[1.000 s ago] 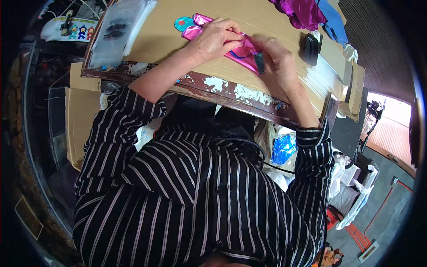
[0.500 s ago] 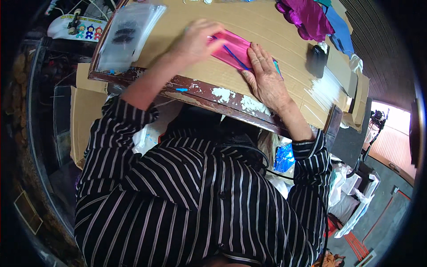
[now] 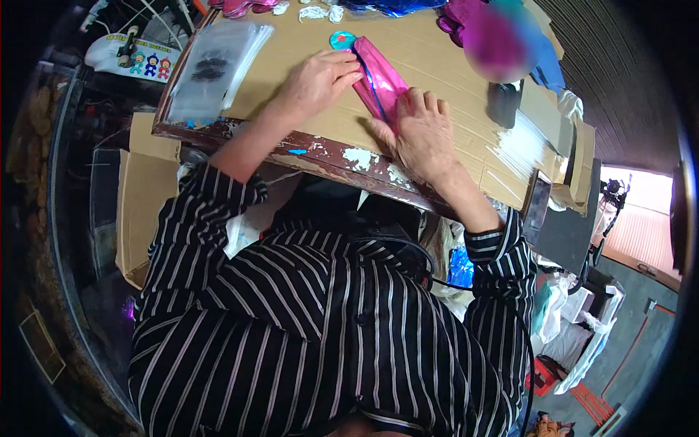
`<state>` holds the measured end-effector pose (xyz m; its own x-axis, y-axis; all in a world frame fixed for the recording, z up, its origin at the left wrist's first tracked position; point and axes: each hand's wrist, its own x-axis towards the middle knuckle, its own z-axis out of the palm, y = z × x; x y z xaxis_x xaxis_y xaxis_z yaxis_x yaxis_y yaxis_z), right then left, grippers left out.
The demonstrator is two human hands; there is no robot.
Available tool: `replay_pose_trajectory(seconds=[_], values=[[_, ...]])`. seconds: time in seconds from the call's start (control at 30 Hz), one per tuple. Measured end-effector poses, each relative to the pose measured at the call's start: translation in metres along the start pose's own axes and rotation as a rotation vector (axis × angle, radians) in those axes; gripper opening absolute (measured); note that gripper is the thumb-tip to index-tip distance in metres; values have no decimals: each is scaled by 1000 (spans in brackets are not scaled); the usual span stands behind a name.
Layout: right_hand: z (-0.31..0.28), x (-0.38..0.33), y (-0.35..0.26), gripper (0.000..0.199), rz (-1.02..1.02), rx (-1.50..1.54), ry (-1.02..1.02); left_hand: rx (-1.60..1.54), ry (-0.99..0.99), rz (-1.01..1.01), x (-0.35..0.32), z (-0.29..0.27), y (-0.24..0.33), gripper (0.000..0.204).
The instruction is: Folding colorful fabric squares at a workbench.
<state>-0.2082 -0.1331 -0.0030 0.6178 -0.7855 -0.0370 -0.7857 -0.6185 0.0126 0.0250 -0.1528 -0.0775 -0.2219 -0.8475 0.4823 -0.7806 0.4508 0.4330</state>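
A shiny pink foil piece [image 3: 378, 67], folded long and narrow, lies on the cardboard-covered table with a dark blue strip along its left side. At its far end my left hand [image 3: 320, 84] has its fingers closed together on the left edge. My right hand [image 3: 422, 135] bends over the near end, thumb at the left and fingers at the right, hiding that part of the foil. Beside the foil's far tip is a round teal thing [image 3: 341, 40] with a reddish middle; whether it is joined to the foil I cannot tell.
Clear plastic bags [image 3: 217, 65] are stacked at the table's left. To the right lie white sticks [image 3: 523, 146], a dark object [image 3: 502, 104] and a cardboard box [image 3: 580, 160]. Purple foil [image 3: 466, 29] and blue foil [image 3: 393, 6] lie at the back. The worn wooden table edge [image 3: 320, 151] runs in front.
The pink foil has turned steeper, its far tip pointing away from me. My right hand has shifted nearer and its fingers have bent. The teal part by my right hand no longer shows there.
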Motion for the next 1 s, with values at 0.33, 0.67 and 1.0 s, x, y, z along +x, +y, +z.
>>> replay_pose_trajectory(seconds=[0.33,0.67,1.0], values=[[52,6,49,22,-327,428,303,-230,-335,338,88,25,-35,29],[71,3,48,32,-318,473,453,-196,-129,396,78,28,-24,25],[71,3,47,33,-311,406,440,-267,-234,60,5,-7,15,43]])
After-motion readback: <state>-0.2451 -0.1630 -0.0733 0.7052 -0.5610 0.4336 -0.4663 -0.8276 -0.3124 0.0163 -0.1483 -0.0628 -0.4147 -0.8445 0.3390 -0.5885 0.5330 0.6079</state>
